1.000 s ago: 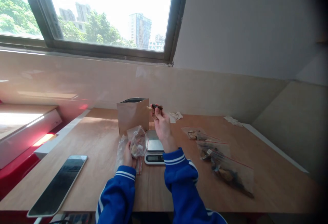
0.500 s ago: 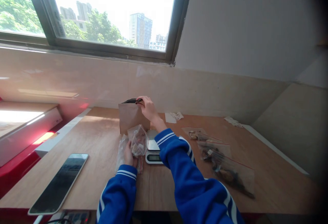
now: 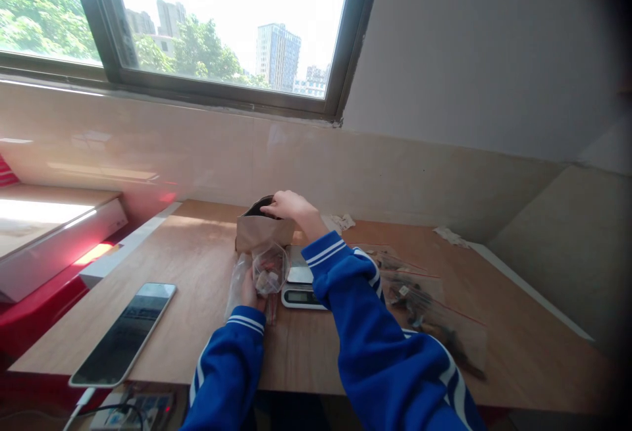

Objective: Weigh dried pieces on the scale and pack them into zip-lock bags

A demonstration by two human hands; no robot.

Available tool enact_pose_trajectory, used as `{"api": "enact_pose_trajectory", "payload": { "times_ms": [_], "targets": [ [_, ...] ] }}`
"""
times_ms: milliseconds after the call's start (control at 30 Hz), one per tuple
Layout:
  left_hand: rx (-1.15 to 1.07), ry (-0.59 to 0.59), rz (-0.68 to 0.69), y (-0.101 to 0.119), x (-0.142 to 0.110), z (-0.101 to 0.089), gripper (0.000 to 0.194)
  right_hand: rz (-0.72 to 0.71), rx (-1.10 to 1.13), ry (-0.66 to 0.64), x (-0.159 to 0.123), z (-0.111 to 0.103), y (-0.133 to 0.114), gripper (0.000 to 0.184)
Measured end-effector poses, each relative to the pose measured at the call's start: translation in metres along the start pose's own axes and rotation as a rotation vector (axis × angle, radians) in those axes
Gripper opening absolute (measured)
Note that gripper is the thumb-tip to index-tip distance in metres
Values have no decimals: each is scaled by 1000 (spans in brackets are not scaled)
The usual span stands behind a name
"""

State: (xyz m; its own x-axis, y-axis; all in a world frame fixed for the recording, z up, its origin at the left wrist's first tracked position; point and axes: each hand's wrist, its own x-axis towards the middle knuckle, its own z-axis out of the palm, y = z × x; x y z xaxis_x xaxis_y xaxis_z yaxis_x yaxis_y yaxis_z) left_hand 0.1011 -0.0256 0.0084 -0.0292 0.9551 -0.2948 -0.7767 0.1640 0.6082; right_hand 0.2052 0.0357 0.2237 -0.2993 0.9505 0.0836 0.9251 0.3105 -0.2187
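My left hand [image 3: 251, 291] is closed around a clear plastic bag [image 3: 271, 266] with pale and reddish pieces inside. Another clear bag lies flat under this hand. My right hand [image 3: 289, 206] is at the mouth of a brown paper bag [image 3: 259, 235], its fingers closed at the right of the rim and partly hidden by the opening. The paper bag leans towards me, its dark inside showing. Just right of my left hand is a small white kitchen scale [image 3: 300, 297] with a metal plate, partly covered by my right sleeve.
Several zip bags of dark and brown dried pieces [image 3: 434, 326] lie on the right of the wooden table [image 3: 162, 253]. A phone [image 3: 126, 332] with a white cable rests at the left edge. Crumpled paper [image 3: 340, 222] lies by the wall.
The paper bag's front rim has dropped and its mouth has turned towards me. My right hand has stayed at the mouth and bent lower over it. The view has shifted slightly.
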Motion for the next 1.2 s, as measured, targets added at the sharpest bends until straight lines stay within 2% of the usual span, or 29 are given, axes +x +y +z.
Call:
{"api": "enact_pose_trajectory", "payload": {
  "times_ms": [67, 133, 233, 300, 367, 467, 533, 600, 700, 767, 833, 900, 967, 1100, 1200],
  "targets": [
    [37, 1, 15, 1, -1, 0, 25, 30, -89, 56, -2, 5, -9, 48],
    [45, -3, 16, 1, -2, 1, 24, 35, -123, 52, -4, 8, -16, 53],
    [35, -24, 18, 2, -2, 1, 21, 2, -76, 37, -10, 4, -22, 49],
    [37, -45, 13, 2, -2, 2, 21, -35, 18, 91, -19, -3, -21, 42],
    [33, -45, 14, 2, -2, 3, 22, -85, 162, 225, -31, -9, -16, 35],
    [12, -21, 33, 5, -4, 6, 23, -172, 506, 400, -53, -8, -3, 31],
    [-3, -11, 44, 7, -6, 8, 25, -204, 768, 349, -66, 4, 7, 33],
    [-29, -22, 70, 9, -8, 11, 27, -222, 927, 187, -76, 26, 13, 31],
    [-98, -52, 106, 10, -9, 15, 29, -270, 870, -42, -81, 63, 12, 21],
    [-141, -53, 79, 10, -9, 15, 32, -304, 775, -48, -80, 83, 6, 12],
    [-178, -53, 42, 10, -9, 12, 35, -342, 725, 24, -78, 95, 1, 4],
    [-210, -78, 17, 11, -10, 8, 38, -359, 720, 111, -76, 99, 2, 9],
    [-231, -154, -34, 13, -12, 5, 43, -348, 732, 162, -75, 99, 9, 14],
    [-238, -314, -133, 17, -15, 3, 52, -362, 854, 19, -77, 100, 31, 21],
    [-204, -321, -144, 16, -16, 7, 54, -323, 992, -41, -80, 105, 43, 28]
  ]
}}
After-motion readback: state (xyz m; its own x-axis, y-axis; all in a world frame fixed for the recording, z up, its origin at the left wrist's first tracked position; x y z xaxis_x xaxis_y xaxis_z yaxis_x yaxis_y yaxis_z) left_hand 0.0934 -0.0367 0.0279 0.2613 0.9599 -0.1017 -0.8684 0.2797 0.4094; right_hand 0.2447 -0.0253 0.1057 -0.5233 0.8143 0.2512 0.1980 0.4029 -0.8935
